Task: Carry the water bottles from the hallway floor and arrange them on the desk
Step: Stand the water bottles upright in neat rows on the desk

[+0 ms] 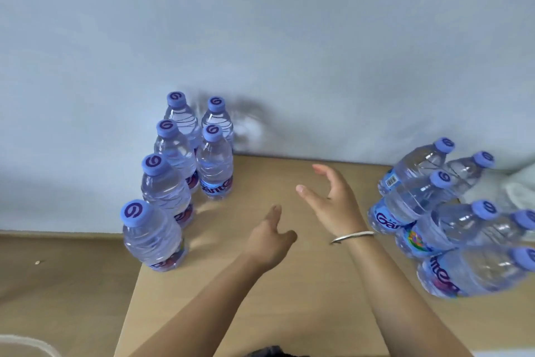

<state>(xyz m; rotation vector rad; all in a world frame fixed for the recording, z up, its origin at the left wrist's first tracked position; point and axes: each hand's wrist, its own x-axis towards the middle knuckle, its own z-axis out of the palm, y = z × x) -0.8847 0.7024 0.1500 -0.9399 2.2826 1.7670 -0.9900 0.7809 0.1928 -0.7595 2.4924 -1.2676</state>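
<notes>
Left hand (270, 236) and right hand (333, 197) empty, fingers relaxed, above bare counter (260, 298) middle. Left bottle group (173, 183) upright by wall; right bottle group (451, 217) upright, close-packed. Next grasp: wrap mid-body, avoid nudging neighbours.

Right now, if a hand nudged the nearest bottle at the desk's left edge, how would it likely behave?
The nearest bottle looks full, so probably heavy for its size. Tall and narrow at the desk edge, it could tip or fall off. Its thin ribbed plastic would likely flex under a squeeze.
</notes>
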